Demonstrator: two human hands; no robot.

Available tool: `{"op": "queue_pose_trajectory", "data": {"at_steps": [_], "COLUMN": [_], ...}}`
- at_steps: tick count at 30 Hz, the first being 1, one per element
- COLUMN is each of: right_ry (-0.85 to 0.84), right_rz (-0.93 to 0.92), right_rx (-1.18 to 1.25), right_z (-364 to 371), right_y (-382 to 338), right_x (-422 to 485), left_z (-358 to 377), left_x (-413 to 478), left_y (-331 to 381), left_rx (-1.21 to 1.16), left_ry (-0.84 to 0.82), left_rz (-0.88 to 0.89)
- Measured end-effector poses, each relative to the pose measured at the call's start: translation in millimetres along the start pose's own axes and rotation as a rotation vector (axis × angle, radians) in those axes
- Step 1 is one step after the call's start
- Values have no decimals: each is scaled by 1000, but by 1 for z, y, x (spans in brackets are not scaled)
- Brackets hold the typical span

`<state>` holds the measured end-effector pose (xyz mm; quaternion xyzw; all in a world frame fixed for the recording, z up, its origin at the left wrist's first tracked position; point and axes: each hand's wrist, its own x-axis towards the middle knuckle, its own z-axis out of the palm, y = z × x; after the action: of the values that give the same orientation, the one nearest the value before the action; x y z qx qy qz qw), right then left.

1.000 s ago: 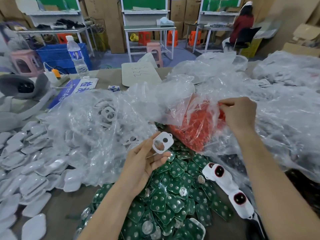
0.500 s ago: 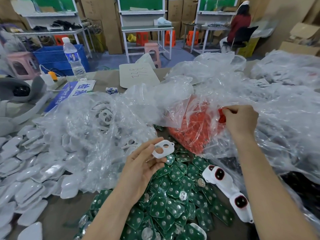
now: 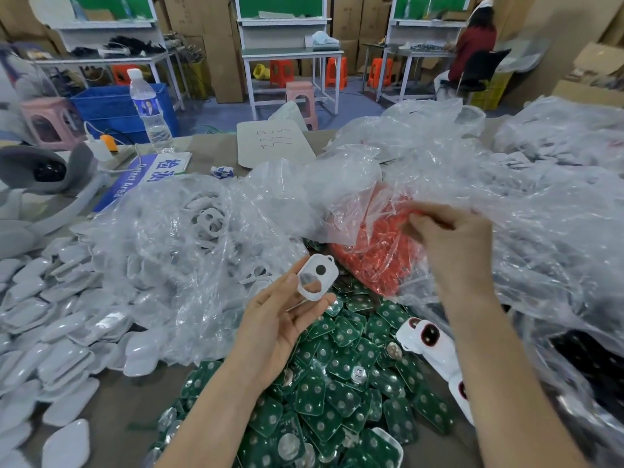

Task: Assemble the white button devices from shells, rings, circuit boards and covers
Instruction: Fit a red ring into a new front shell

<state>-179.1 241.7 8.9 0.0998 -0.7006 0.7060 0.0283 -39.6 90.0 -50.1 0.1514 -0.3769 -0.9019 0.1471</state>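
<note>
Across the brown worktable (image 3: 111, 400), crumpled clear plastic bags (image 3: 540, 231) cover the far and right side. One of them, left of centre, holds white shells (image 3: 189, 251). Near the front edge lies a heap of green circuit boards (image 3: 324, 400), and a spread of white covers (image 3: 50, 332) fills the left side. Between the clear bags sits a smaller bag of orange-red rings (image 3: 374, 261). Two assembled white button devices (image 3: 435, 346) with dark red buttons rest on the boards, just beside the right forearm.

The right hand (image 3: 452, 244) is at the mouth of the ring bag with its fingers curled in a pinch. Blur hides what, if anything, they grip. The left hand (image 3: 277, 319), palm up above the boards, pinches a single white shell (image 3: 317, 276) between thumb and fingertips.
</note>
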Motion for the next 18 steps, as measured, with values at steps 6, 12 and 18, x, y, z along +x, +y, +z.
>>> {"op": "queue_pose_trajectory", "data": {"at_steps": [6,12,18], "right_ry": [-287,-338,-437], "right_rz": [135,80,-57], "right_rx": [158,95,-183], "right_z": [35,32,29], "right_y": [24,41,43], "right_x": [-47,-48,-52], "left_z": [-6,-8,-10], "left_x": [2,1,1], "left_y": [-3,-5,-3], "left_rx": [55,572,753], "left_ry": [-65,15,47], "left_rz": [40,264,380]}}
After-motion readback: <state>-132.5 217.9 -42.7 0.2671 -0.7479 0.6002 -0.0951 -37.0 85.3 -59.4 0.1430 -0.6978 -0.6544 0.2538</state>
